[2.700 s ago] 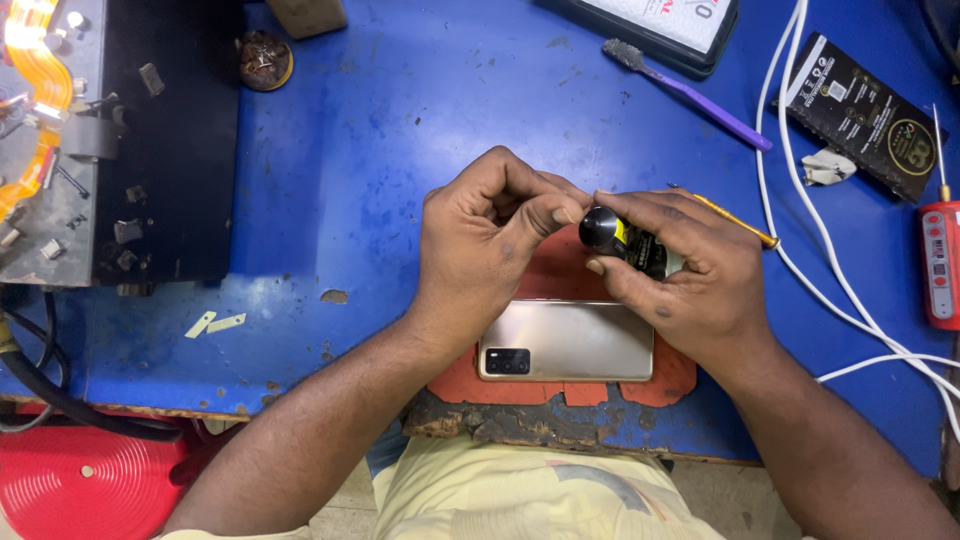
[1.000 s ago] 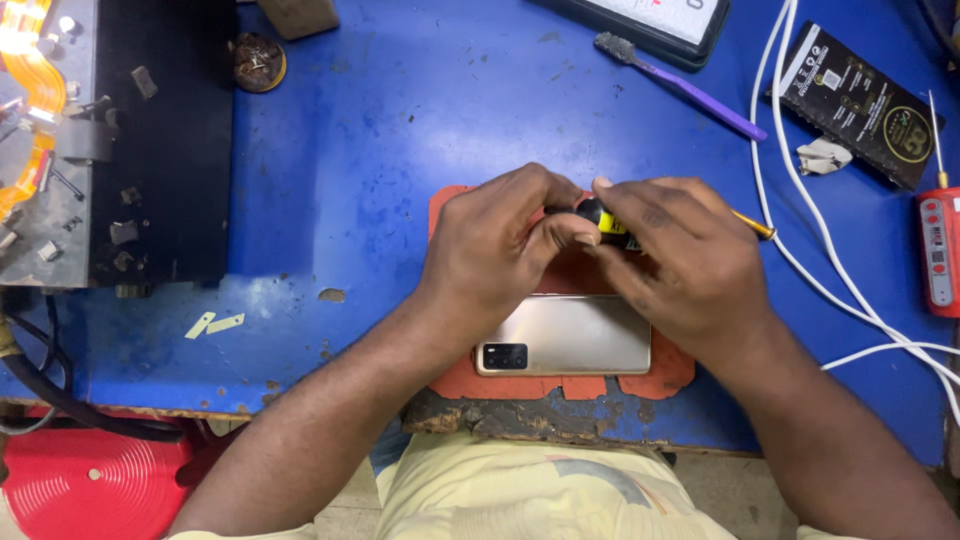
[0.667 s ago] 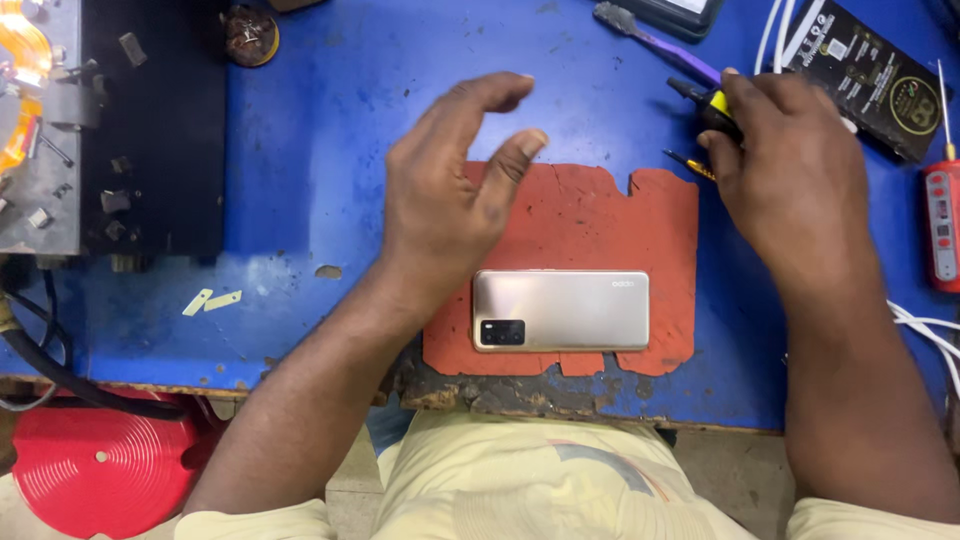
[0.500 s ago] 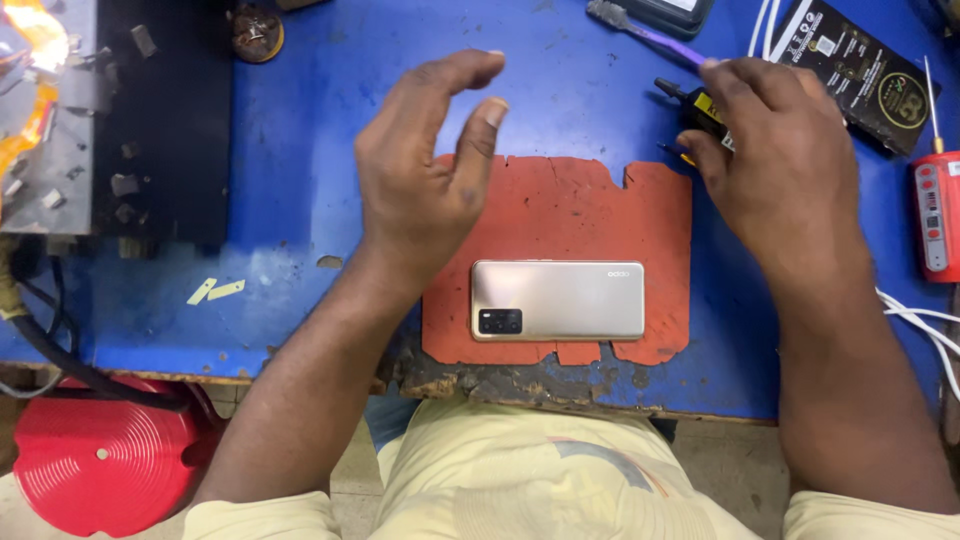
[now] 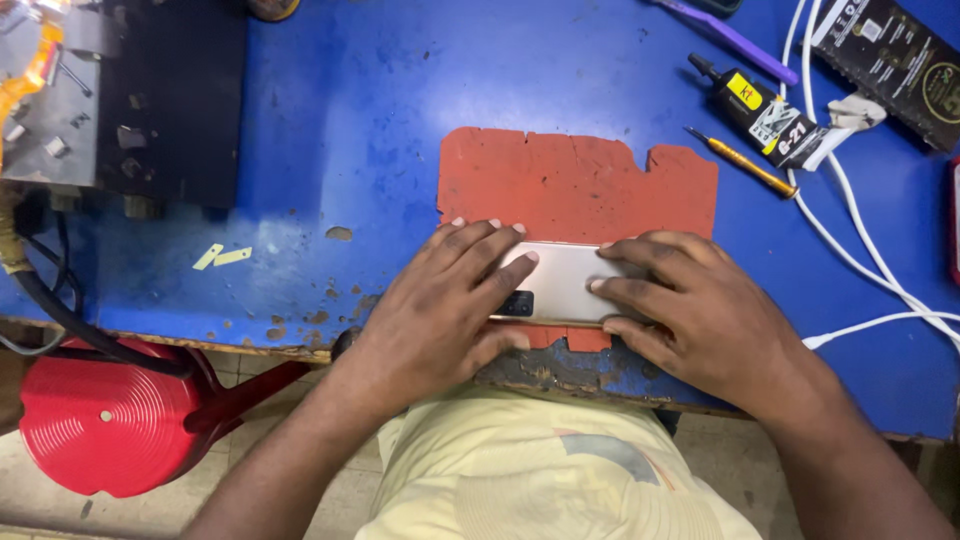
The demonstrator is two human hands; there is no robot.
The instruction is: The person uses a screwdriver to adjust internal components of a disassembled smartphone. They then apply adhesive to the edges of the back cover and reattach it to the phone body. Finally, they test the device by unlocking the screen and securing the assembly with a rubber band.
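Head view: phone [image 5: 562,283], pale gold, lying face-down on red mat [image 5: 580,185] at the blue bench's [image 5: 330,120] near edge. Left hand [image 5: 440,300] and right hand [image 5: 690,310] are pressing flat on it, fingers spread. Likely rigid, slick, fragile; best gripped along long edges.

From my feed I see two bare hands, the left hand [image 5: 440,300] and the right hand [image 5: 690,310], with forearms bare all the way down to the bottom edge of the view; no sleeves, watch, rings or gloves show. The nails are short and pale. Below the hands I see a pale yellow shirt [image 5: 540,470], soft and creased, with a faded greyish print patch near its middle.
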